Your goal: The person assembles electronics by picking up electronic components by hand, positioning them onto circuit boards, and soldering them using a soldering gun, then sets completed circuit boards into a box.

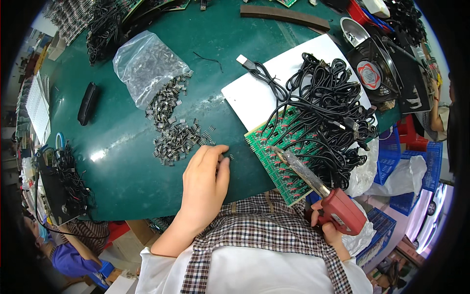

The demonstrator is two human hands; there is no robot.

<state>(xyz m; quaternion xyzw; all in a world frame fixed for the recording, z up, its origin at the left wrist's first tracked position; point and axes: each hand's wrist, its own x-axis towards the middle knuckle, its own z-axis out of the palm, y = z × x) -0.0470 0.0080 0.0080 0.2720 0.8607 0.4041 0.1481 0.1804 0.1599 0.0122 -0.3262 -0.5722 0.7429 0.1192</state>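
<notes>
My right hand (pixel 333 234) grips the red handle of a soldering gun (pixel 346 213). Its long metal tip reaches up and left over a green circuit board panel (pixel 267 156) that carries rows of small red parts. Many black USB cables (pixel 313 98) lie bundled across the panel. My left hand (pixel 203 183) rests low over the table, left of the panel, fingers curled and thumb drawn toward the index finger; what they hold, if anything, is hidden. A tiny metal connector (pixel 232 157) shows beside the thumb. A loose pile of such connectors (pixel 178 142) lies just beyond that hand.
Connectors spill from a clear plastic bag (pixel 147 66) on the green table (pixel 117 181). Under the cables is a white board (pixel 240 100). A black fan (pixel 374 73) stands at right, a black pouch (pixel 88 104) lies at left. Other people work at both sides.
</notes>
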